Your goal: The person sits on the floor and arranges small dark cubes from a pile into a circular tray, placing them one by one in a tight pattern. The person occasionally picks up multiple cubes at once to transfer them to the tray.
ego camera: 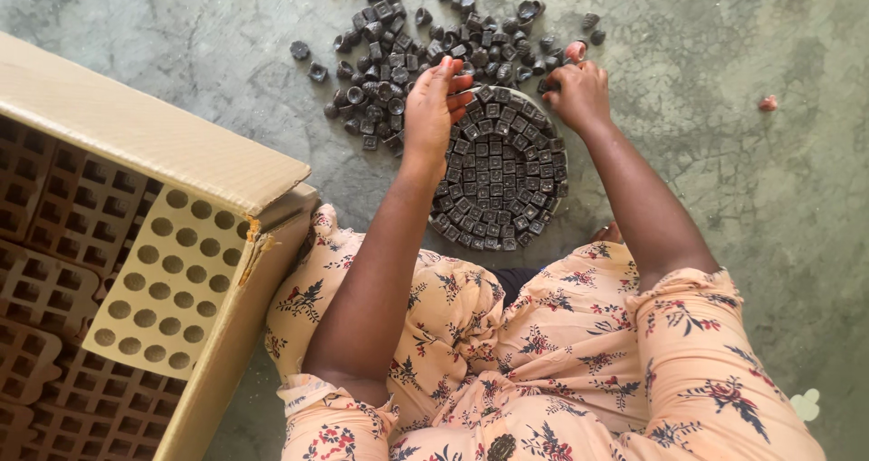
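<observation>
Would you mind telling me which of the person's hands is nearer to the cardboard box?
Left. The left hand rests at the near-left edge of the round tray, on the side toward the cardboard box. The right hand is at the tray's far-right edge, farther away.

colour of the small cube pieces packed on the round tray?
Dark grey to black small cube pieces, filling the round tray. Head view shows it best.

Cut off by the top edge: the scattered pile of small dark cups. Cut off at left and bottom: the cardboard box and its brown trays. Partly hidden under the left hand: the near rim of the round tray. Too small to tell: the pink scrap at upper right. Unclear whether the right hand's fingers pinched a cup.
</observation>
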